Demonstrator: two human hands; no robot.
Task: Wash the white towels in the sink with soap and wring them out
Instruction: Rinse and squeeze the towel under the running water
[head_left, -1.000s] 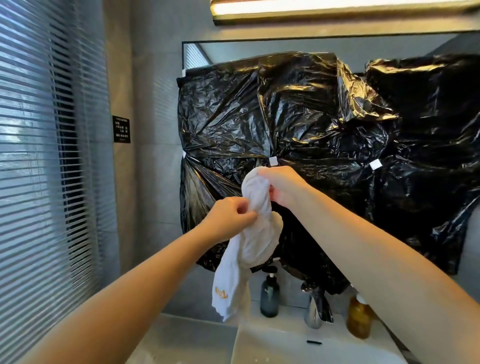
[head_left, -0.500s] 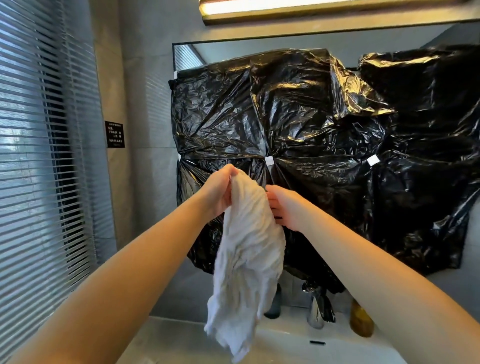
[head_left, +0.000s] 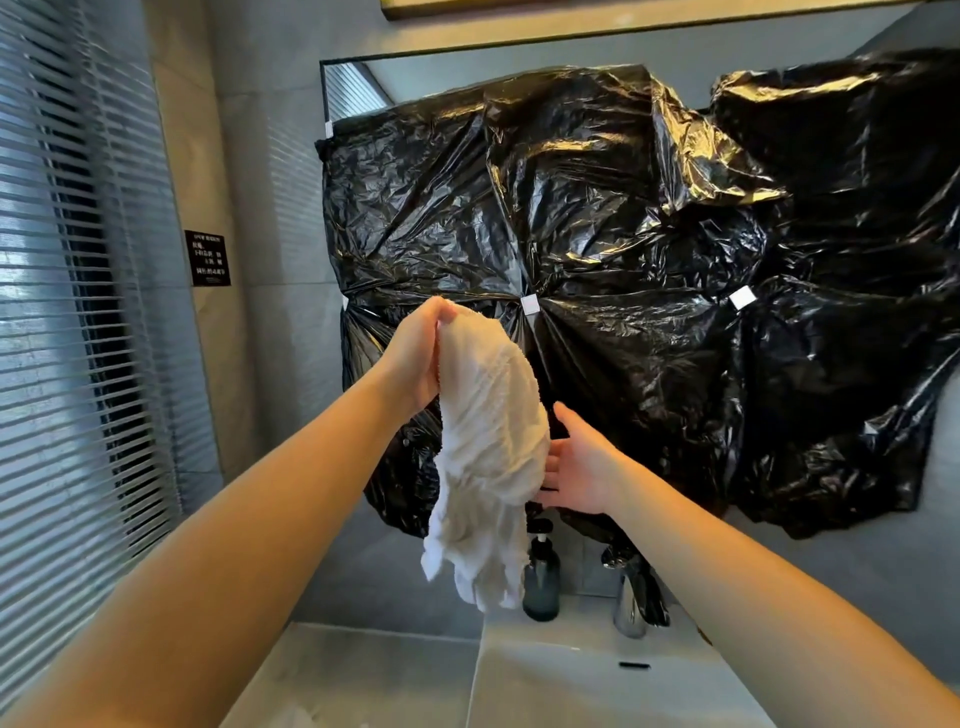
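One wrinkled white towel (head_left: 488, 457) hangs from the left hand (head_left: 415, 358), fingers gripping its top, right hand (head_left: 576, 467) fingers relaxed beside it.

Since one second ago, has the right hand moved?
Yes. The right hand dropped from just under the white tape square to well below it, now open near the towel.

At frame centre the left hand (head_left: 418, 358) gripped the towel (head_left: 488, 441) by its top, and the crumpled cloth hung above the sink (head_left: 597, 691). The right hand (head_left: 579, 470), fingers straight, touched its right side. Black plastic (head_left: 649, 249) filled the upper right.
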